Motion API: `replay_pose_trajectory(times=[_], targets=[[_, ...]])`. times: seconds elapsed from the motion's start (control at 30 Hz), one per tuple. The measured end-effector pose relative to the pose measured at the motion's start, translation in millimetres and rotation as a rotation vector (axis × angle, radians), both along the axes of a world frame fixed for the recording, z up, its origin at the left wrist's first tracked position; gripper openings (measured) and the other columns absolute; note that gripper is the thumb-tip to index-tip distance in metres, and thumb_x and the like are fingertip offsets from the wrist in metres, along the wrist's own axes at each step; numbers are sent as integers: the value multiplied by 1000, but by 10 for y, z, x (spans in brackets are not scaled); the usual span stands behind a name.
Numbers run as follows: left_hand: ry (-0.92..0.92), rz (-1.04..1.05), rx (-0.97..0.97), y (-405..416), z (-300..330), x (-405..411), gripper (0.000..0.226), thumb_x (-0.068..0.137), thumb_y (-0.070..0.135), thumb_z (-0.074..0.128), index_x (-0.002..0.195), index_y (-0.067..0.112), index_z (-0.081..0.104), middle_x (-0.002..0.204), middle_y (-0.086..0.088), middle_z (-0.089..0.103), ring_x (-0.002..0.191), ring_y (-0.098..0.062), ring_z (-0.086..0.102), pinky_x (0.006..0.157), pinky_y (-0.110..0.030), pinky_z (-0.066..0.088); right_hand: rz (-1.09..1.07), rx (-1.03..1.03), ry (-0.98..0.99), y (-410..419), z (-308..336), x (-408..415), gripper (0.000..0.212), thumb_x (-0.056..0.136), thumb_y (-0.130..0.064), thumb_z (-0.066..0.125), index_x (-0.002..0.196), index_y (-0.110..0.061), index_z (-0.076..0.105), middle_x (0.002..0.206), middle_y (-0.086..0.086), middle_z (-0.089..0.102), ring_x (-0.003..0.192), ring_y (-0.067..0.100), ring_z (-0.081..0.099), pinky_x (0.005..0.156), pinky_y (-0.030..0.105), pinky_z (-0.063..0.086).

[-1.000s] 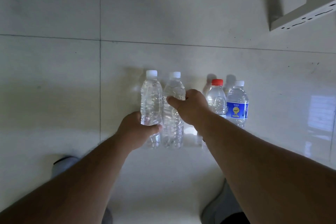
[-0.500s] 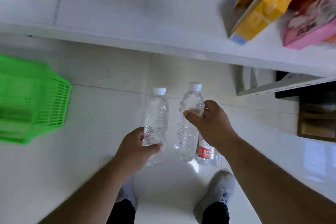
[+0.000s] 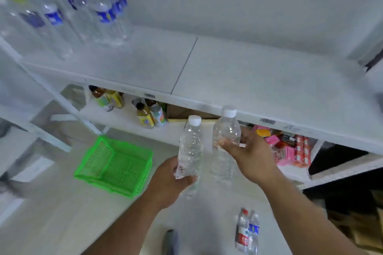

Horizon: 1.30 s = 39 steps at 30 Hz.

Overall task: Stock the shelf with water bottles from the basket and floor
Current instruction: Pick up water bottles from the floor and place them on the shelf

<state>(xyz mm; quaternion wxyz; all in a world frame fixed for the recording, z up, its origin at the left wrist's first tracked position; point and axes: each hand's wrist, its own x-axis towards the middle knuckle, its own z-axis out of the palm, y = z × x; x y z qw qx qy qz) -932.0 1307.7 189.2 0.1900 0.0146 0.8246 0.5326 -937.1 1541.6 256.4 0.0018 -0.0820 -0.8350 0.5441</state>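
My left hand (image 3: 169, 184) grips a clear, label-free water bottle (image 3: 190, 147) with a white cap, held upright. My right hand (image 3: 248, 155) grips a second clear white-capped bottle (image 3: 226, 136) beside it. Both bottles are in the air in front of the white shelf (image 3: 248, 80), just below its front edge. Several water bottles (image 3: 83, 10) stand at the shelf's far left. Two small bottles remain on the floor: a red-labelled one (image 3: 242, 230) and a blue-labelled one (image 3: 253, 232). The green basket (image 3: 116, 163) on the floor looks empty.
A lower shelf holds drink bottles (image 3: 149, 114) at the left and pink and yellow snack packs (image 3: 290, 151) at the right. Cardboard boxes (image 3: 356, 223) sit at the far right. My shoe tip (image 3: 171, 240) shows at the bottom.
Both hands have lifted their bottles off the floor up to shelf level. My view has swung up from the floor to the shelf, bringing the stocked bottles into sight.
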Motion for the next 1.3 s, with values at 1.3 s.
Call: replay_pose_trajectory(times=[1.3], targets=[[281,456,75,-2878,1505,588,31,75,21,82,97,39,71,94,22,75,85,6,69,67,-7,48,328,-144,239,-3086,1552,-76,23,82,-30,79,102,-29,71,94,-15,76,87,1,72,75,25,53]])
